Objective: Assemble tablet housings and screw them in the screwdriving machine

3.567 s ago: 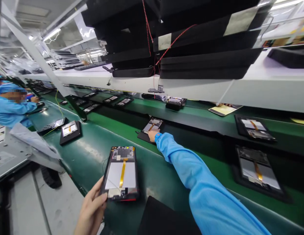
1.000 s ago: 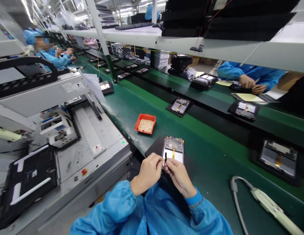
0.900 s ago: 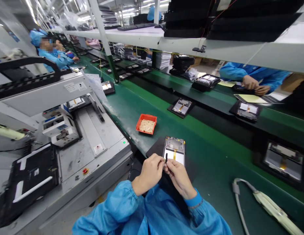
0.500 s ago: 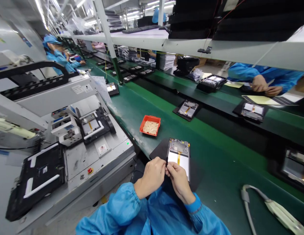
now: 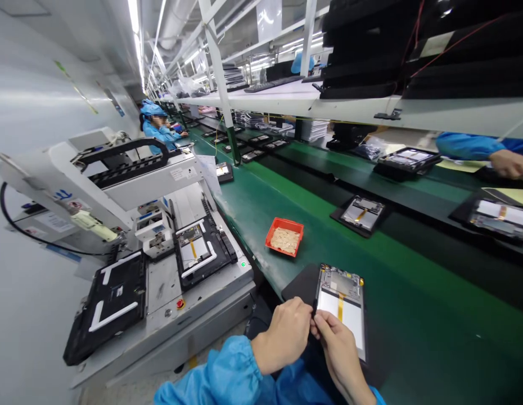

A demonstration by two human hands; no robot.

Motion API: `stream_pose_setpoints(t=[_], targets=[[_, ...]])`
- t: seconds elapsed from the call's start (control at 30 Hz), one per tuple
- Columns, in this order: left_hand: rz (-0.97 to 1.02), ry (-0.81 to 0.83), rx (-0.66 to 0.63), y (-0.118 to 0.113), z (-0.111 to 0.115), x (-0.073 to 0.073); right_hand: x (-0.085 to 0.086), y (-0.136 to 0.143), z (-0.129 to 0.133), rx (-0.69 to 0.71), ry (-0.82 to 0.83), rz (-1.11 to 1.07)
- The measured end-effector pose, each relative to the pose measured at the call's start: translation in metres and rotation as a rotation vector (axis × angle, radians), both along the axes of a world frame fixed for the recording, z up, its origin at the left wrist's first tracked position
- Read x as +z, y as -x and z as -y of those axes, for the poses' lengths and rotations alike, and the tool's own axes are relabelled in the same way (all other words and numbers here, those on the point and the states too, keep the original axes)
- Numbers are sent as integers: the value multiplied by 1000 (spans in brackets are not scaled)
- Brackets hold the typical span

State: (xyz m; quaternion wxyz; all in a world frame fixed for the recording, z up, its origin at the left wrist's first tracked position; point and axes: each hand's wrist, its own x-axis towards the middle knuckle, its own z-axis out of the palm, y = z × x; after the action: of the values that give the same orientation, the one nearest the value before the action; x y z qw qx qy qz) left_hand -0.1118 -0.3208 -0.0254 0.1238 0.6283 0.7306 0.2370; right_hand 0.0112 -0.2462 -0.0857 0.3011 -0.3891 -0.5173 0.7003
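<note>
An opened tablet, with its white battery, yellow ribbon strip and circuit board showing, lies on a dark mat on the green bench. My left hand is closed at the tablet's left edge, its fingertips pinched together. Beside it my right hand is pinched too, thumb and forefinger meeting close to the left fingertips and over the tablet's lower left side. Whatever the fingers hold is too small or too hidden to make out. Beyond the hands stands a red tray of small pale pieces.
To the left is a grey machine with a red button, a tablet in its black fixture and another black fixture. More opened tablets lie on the dark conveyor. A co-worker's hand is across the line; another person sits far left.
The whole view has swung left, so everything appears further right and lower. My hands stay pinched at the tablet's left edge. On the machine, the fixture with the tablet sits nearer the front.
</note>
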Motion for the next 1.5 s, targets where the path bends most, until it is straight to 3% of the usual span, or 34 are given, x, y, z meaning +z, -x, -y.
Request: stream_pose_setpoints(t=[0.33, 0.77, 1.13, 1.37, 1.5], targets=[[-46, 36, -13, -2, 4, -6, 0, 1, -4, 66, -190, 86], [116, 8, -18, 6, 3, -3, 7, -4, -8, 168, -134, 22], [45, 51, -56, 10, -5, 1, 13, -9, -15, 208, -142, 53], [-133, 67, -56, -1, -1, -10, 18, -10, -14, 216, -100, 52], [-184, 12, 25, 25, -25, -10, 23, -25, -20, 233, -27, 18]])
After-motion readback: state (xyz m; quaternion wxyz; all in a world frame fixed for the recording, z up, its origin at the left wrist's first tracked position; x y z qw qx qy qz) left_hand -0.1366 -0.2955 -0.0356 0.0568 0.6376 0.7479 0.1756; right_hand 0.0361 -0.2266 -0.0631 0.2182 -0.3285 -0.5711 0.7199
